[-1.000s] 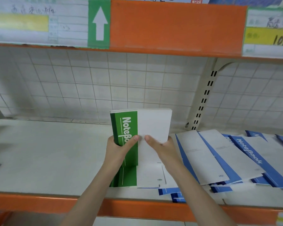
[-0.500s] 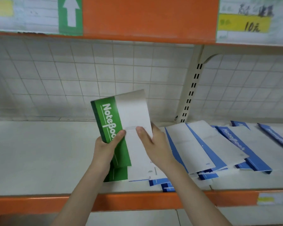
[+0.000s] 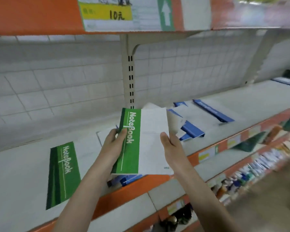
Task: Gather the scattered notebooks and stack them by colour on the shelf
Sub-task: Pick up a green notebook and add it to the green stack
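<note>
Mid-gather. I have the green notebook [image 3: 137,143] lifted at frame centre, left hand [image 3: 113,144] gripping its spine edge, right hand [image 3: 170,144] pinching the opposite edge. Next, I judge: lay it squarely on the green stack [image 3: 62,174] lower left; blue notebooks [image 3: 192,131] remain scattered on the shelf [image 3: 241,104].

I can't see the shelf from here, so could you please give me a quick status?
Both hands, left and right, grip green notebook above shelf. Green stack lies left. Blue notebooks scattered right.

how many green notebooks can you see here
2: one green notebook held up by both hands, left hand and right hand; another green notebook lying flat on the shelf. More may be hidden.
</note>
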